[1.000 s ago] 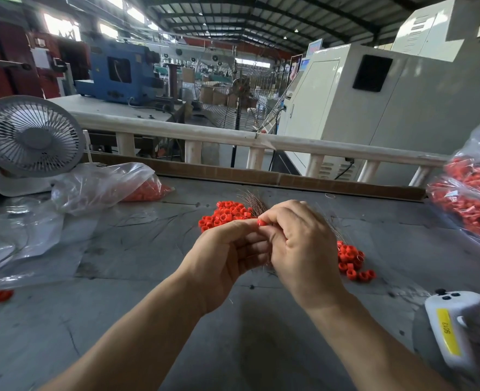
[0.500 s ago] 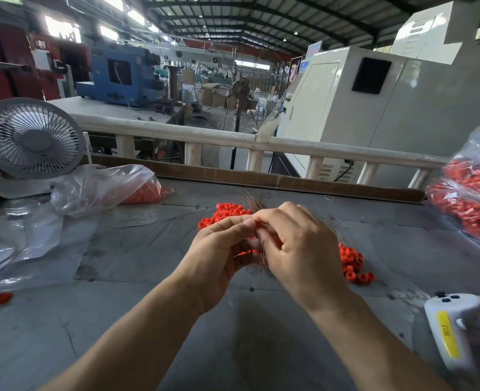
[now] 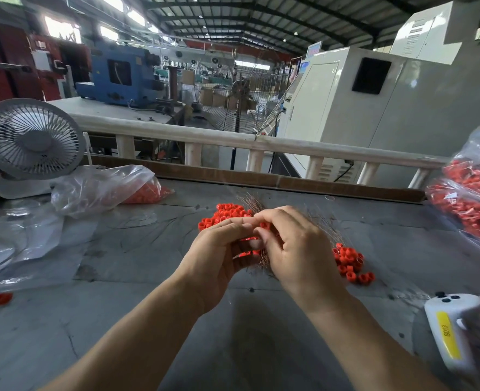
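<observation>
Judging by the piles, the work is midway. A small heap of red caps (image 3: 349,265) lies on the surface (image 3: 148,320) just right of the hands. Both hands are curled: the left hand (image 3: 219,258) grips a copper wire bundle (image 3: 259,259), and the right hand (image 3: 298,249) pinches one red cap (image 3: 264,224) at the bundle's top. Beyond them a larger heap (image 3: 223,214) and a bag of caps (image 3: 106,187) look untouched

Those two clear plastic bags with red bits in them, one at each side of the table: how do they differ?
The left bag lies slumped and mostly empty, its few red pieces gathered at one end. The right bag bulges, packed with them. The left bag shows whole, beside the white fan, while the right bag is cut off by the picture's edge. Both are clear, crinkled plastic and hold similar-looking orange-red pieces.
</observation>
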`<state>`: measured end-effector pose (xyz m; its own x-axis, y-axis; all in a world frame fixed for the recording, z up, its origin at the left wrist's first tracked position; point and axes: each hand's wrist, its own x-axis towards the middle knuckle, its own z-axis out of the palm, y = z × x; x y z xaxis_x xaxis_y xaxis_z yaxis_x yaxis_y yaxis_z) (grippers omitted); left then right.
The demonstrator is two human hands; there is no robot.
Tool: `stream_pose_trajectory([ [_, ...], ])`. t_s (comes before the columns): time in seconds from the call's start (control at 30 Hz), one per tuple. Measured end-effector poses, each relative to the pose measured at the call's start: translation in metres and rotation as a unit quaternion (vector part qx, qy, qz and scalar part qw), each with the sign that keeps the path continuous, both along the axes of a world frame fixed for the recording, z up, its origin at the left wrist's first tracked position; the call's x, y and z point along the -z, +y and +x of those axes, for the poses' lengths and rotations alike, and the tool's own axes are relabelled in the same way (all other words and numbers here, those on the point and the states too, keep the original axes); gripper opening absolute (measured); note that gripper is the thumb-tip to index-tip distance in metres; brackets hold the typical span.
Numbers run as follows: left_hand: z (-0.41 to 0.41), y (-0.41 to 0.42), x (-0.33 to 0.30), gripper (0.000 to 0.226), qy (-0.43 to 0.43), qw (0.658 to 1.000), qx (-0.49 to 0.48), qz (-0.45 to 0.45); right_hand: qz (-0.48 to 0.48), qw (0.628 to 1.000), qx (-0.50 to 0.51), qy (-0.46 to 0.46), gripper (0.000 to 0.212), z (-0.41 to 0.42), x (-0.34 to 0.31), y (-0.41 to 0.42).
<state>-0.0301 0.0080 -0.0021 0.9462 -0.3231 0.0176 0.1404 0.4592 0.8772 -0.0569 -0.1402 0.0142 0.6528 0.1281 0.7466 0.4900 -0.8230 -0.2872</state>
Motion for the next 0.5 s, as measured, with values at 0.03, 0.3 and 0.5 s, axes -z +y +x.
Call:
stream_pose_trajectory([
  [0.03,0.000,0.000,0.000,0.024,-0.002,1.000,-0.015,0.019,0.003,1.000,0.007,0.005,0.019,0.001,0.001,0.000],
  [0.3,0.000,-0.001,0.011,0.017,-0.107,0.920,-0.172,0.335,0.023,0.982,0.180,0.043,0.013,0.015,0.000,-0.039],
  [0.5,-0.001,-0.003,0.012,0.018,-0.128,0.903,-0.170,0.372,0.137,0.906,0.294,0.272,0.007,0.024,0.001,-0.088],
])
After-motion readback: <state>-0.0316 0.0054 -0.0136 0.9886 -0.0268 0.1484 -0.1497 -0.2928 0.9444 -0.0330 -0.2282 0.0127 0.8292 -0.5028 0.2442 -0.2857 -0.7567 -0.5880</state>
